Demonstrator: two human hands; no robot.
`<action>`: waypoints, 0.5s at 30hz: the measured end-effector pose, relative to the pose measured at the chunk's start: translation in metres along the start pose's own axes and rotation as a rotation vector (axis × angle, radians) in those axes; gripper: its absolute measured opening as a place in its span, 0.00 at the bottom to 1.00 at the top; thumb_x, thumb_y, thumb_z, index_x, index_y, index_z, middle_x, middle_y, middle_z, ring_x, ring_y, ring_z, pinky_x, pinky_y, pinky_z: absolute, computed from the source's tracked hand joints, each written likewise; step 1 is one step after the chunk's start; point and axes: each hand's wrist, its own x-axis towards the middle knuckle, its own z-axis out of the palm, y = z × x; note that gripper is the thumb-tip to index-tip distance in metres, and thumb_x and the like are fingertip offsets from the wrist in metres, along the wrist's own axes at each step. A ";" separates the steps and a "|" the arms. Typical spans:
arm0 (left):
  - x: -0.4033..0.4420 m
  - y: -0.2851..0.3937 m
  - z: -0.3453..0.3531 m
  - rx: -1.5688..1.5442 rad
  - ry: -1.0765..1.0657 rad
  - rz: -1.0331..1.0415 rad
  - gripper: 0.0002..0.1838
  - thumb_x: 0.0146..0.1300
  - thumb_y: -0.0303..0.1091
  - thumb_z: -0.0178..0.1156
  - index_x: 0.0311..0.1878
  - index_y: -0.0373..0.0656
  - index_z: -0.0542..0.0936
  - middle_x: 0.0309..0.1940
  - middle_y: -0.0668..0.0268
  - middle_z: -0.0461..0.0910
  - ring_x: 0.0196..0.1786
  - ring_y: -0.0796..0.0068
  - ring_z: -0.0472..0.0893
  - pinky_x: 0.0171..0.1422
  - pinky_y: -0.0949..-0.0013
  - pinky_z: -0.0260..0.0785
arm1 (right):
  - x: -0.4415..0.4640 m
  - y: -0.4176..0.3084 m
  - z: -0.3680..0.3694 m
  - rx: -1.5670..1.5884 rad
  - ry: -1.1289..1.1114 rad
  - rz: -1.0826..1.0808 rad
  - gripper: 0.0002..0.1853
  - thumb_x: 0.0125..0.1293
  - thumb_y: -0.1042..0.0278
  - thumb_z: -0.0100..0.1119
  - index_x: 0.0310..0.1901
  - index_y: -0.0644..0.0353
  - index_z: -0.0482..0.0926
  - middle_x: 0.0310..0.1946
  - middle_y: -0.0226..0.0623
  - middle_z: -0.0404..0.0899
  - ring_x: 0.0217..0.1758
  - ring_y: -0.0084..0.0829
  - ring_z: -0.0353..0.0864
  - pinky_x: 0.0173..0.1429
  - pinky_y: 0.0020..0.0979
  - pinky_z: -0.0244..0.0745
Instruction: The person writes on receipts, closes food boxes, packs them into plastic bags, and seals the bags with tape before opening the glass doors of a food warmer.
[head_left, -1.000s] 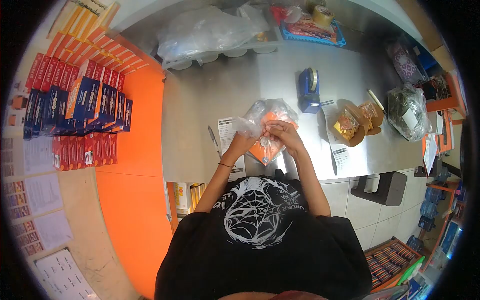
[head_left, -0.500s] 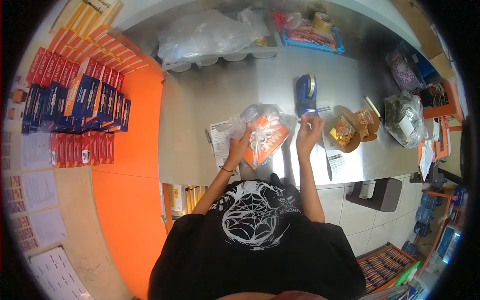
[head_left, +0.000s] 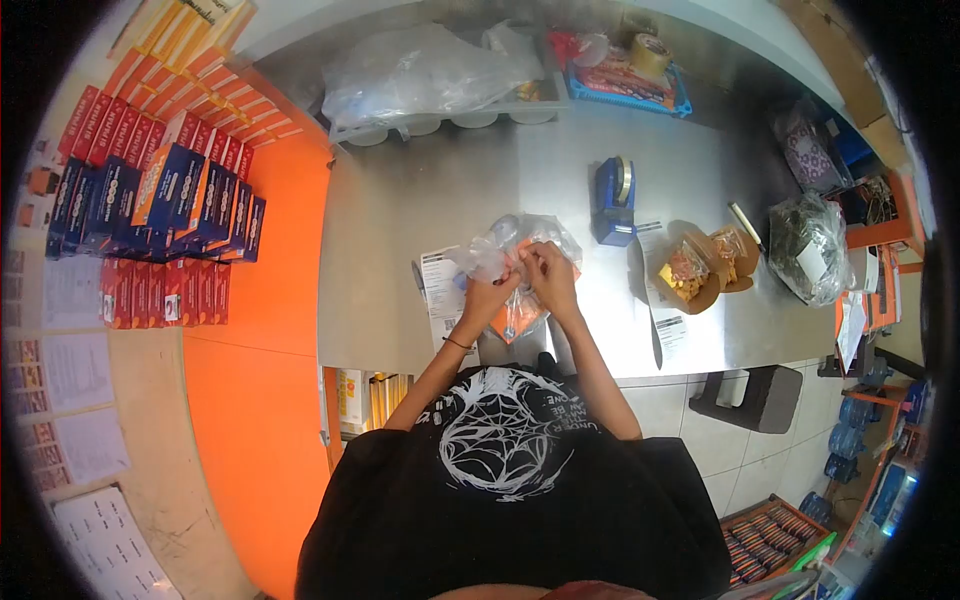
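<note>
A clear plastic bag [head_left: 560, 235] with an orange box [head_left: 503, 322] inside lies on the steel counter in front of me. My left hand [head_left: 490, 298] is closed around the gathered plastic on the bag's left side. Fingers bent, my right hand [head_left: 552, 282] pinches at the same bunched part, close against the left. Whether a small piece of tape sits between the fingertips is too small to tell. Behind the right hand stands a blue tape dispenser [head_left: 614, 205]. A printed receipt [head_left: 440, 295] lies left of the bag.
Open brown food boxes [head_left: 690, 275] stand to the right, beside another receipt [head_left: 668, 325] and a knife. Farther right is a filled plastic bag [head_left: 808, 245]. A blue basket [head_left: 630, 90] and a plastic-covered rack [head_left: 430, 75] line the back. Stacked boxes [head_left: 150, 205] fill the left.
My right hand has moved left from beside the tape dispenser to the bag, meeting my left hand. The bag's plastic is now gathered over the box.
</note>
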 end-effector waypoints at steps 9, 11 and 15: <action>-0.001 0.000 0.003 0.086 0.037 0.066 0.08 0.52 0.32 0.62 0.32 0.39 0.75 0.20 0.71 0.69 0.25 0.82 0.68 0.30 0.73 0.64 | -0.001 0.002 0.003 0.094 -0.088 0.012 0.11 0.64 0.65 0.56 0.33 0.67 0.77 0.33 0.42 0.72 0.30 0.36 0.74 0.35 0.33 0.69; -0.002 0.006 0.001 0.208 0.006 0.046 0.11 0.52 0.36 0.61 0.33 0.38 0.77 0.22 0.67 0.73 0.25 0.75 0.73 0.32 0.69 0.67 | -0.005 0.005 0.001 0.115 -0.082 -0.057 0.10 0.64 0.67 0.55 0.34 0.67 0.76 0.35 0.42 0.72 0.30 0.36 0.75 0.35 0.33 0.69; -0.004 0.012 0.005 0.302 0.053 0.051 0.13 0.51 0.39 0.62 0.32 0.38 0.79 0.24 0.58 0.79 0.26 0.59 0.79 0.33 0.59 0.71 | -0.017 0.003 0.000 -0.034 0.061 -0.149 0.08 0.66 0.72 0.51 0.33 0.68 0.76 0.36 0.41 0.71 0.30 0.33 0.74 0.34 0.31 0.68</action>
